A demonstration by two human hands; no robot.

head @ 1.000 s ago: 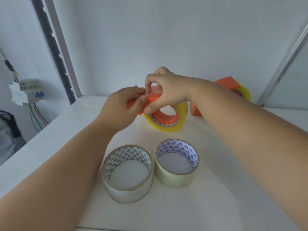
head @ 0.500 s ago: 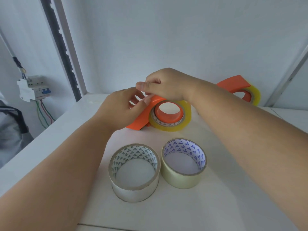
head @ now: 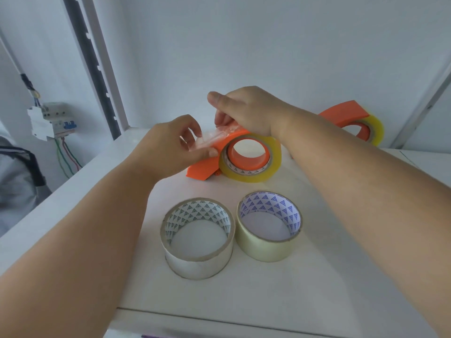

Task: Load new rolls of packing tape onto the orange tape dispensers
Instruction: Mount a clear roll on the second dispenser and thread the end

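Observation:
An orange tape dispenser (head: 203,168) lies on the white table (head: 317,276) with a yellowish tape roll (head: 256,175) on its hub. A crumpled clear strip of tape (head: 214,137) stretches over the dispenser's top. My left hand (head: 170,147) pinches that strip at its left end. My right hand (head: 246,111) pinches the strip from above, over the roll. A second orange dispenser (head: 346,115), also holding a yellowish roll, leans at the back right. Two loose rolls stand in front: a clear one (head: 197,259) and a pale yellow one (head: 268,247).
The white wall is close behind the dispensers. A dark slotted upright (head: 92,67) rises at the back left. Beyond the table's left edge hang a circuit breaker box (head: 51,120) with coloured wires and a grey bag (head: 17,181).
The dispenser has come down to rest on the table. A strip of clear tape is now pulled out between my two hands. The view has shifted slightly.

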